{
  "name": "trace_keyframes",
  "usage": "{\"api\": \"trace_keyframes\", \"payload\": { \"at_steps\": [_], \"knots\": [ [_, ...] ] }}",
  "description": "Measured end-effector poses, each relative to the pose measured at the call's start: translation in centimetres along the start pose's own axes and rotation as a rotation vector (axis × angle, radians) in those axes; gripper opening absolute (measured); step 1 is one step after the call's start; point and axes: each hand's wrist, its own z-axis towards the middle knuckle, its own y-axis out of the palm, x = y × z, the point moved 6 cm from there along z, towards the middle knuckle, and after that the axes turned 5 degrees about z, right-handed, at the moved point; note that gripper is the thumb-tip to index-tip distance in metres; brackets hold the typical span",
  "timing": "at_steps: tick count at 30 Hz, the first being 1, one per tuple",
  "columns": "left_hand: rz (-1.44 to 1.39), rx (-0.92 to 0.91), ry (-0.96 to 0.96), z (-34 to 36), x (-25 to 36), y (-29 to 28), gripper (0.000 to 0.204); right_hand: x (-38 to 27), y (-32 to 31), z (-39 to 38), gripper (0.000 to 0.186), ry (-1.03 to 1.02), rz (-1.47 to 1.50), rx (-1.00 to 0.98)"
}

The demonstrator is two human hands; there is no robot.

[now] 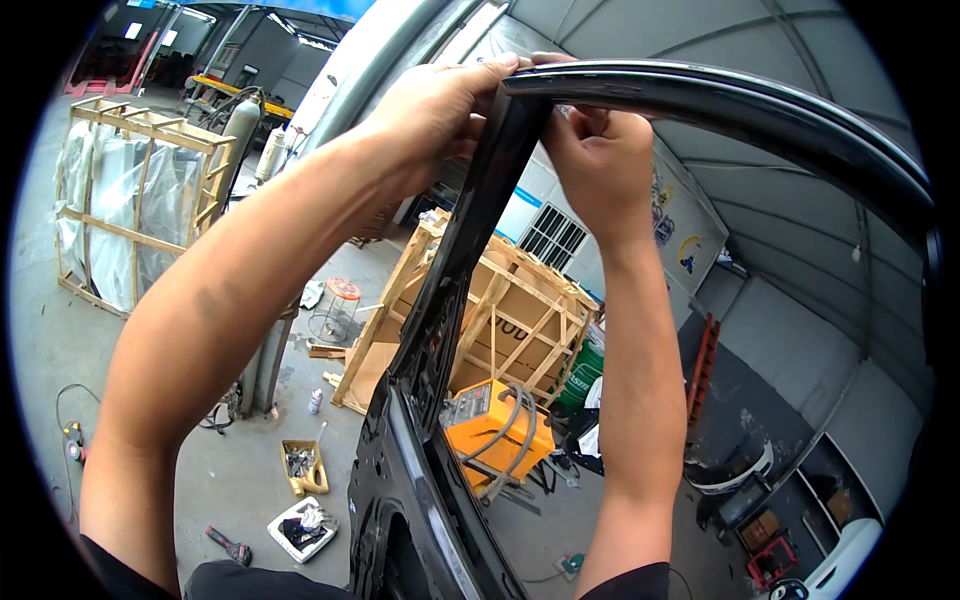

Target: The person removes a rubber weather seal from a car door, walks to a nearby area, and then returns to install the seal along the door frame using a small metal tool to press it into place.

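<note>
A black car door (385, 490) stands upright in front of me, and its window frame (490, 175) rises to a corner high in the view. My left hand (430, 115) grips that corner from the left, with the thumb pressed on the top edge. On the other side of the upright, my right hand (605, 170) is closed at the frame's underside, its fingers curled and partly hidden behind the metal. A narrow bright-edged strip (690, 72) runs along the curved top rail. What the fingertips press is partly hidden.
Wooden crates (150, 240) stand at left and behind the door. A yellow machine with cables (500, 430) sits beyond the door. On the floor lie a cut-open jug of small parts (305, 467), a white tray (302, 530) and a power tool (229, 546).
</note>
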Motion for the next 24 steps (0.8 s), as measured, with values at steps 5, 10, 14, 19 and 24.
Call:
{"api": "trace_keyframes", "payload": {
  "at_steps": [5,10,14,19,24],
  "knots": [
    [-0.029,0.002,-0.092,0.6,-0.7,-0.1,0.031,-2.2,-0.4,0.2,0.026,0.026,0.380,0.021],
    [-0.017,-0.099,-0.137,1.8,-1.6,-0.5,0.031,-2.4,-0.6,0.5,0.026,-0.026,0.362,-0.049],
    [-0.026,-0.149,-0.172,1.7,-1.2,-0.4,0.032,-2.0,-1.3,0.7,0.027,-0.070,0.278,-0.168],
    [-0.129,-0.198,-0.222,2.2,-1.8,-0.4,0.031,-2.7,-1.2,-1.0,0.026,0.241,0.208,-0.061],
    [-0.175,-0.273,-0.245,3.2,-2.7,1.2,0.031,-1.0,-1.2,-9.7,0.028,0.875,-0.047,0.057]
  ]
}}
